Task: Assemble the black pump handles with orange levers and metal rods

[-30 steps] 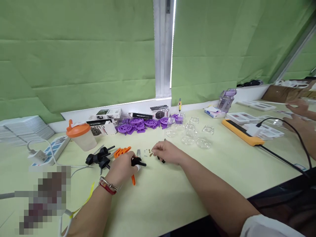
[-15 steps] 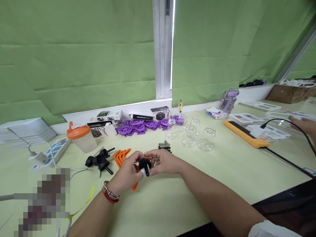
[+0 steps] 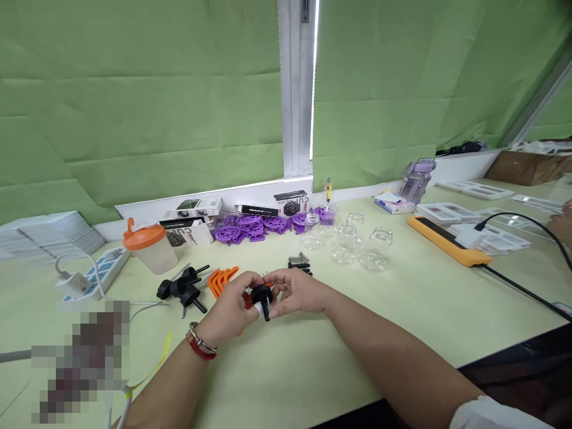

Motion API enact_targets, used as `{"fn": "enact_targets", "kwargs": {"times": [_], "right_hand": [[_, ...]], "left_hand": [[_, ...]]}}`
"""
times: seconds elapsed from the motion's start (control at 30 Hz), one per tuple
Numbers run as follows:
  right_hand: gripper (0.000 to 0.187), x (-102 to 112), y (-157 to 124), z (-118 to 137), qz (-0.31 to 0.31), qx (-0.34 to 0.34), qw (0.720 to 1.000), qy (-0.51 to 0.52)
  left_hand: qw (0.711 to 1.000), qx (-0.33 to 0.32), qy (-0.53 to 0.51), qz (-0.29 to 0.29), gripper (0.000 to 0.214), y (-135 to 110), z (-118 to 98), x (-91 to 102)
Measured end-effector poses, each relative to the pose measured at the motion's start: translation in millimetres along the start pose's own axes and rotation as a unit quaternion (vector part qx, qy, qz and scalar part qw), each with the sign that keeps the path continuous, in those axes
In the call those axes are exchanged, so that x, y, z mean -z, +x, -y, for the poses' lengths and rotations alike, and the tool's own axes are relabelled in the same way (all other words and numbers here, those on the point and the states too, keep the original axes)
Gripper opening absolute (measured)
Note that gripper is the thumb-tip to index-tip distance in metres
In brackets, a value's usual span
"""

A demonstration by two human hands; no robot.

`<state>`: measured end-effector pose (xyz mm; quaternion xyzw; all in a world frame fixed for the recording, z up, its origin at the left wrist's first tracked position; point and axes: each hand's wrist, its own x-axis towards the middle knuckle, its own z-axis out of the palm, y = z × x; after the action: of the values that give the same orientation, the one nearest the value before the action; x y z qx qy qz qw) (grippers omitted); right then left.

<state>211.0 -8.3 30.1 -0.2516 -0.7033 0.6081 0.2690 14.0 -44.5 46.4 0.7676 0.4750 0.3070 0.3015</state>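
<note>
Low over the table, my left hand and my right hand are both closed on a black round plastic part with a stem. Its stem points down toward me. Something orange shows between my fingers, mostly hidden by my hands. Left of my hands lie several orange angled handles. Beyond them is a pile of similar black stemmed parts with metal rods. Small metal springs and short black rods lie just behind my right hand.
Purple spoked plastic pieces are heaped near the wall beside printed boxes. Several clear glass jars stand at centre right. An orange-lidded cup and a white power strip are left; an orange power strip and another person's hand right.
The black part has turned slightly in my fingers, and the silver pin beside its stem shows less. The orange piece below my left hand is more covered. The other person's hand has moved right.
</note>
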Motion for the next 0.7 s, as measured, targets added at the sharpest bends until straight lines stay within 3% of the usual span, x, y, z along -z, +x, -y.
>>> {"fn": "enact_targets", "kwargs": {"times": [0.23, 0.37, 0.5, 0.7], "right_hand": [[0.080, -1.3, 1.8, -0.4, -0.036, 0.050, 0.998, -0.024], [0.066, -1.0, 1.5, 0.2, -0.028, 0.061, 0.997, -0.047], [0.051, 0.1, 1.7, -3.8, -0.065, 0.067, 0.993, -0.074], [0.041, 1.6, 4.0, -5.2, -0.044, 0.056, 0.997, 0.022]], "left_hand": [[1.000, -0.016, 0.007, 0.006, 0.027, -0.3, 1.7, -2.7], [1.000, -0.013, -0.002, 0.009, 0.027, -0.4, 4.4, -3.1], [0.999, -0.005, -0.043, 0.027, 0.025, -1.5, 3.9, -2.1], [0.992, 0.001, -0.118, 0.052, 0.024, -3.3, -9.5, 4.0]]}}
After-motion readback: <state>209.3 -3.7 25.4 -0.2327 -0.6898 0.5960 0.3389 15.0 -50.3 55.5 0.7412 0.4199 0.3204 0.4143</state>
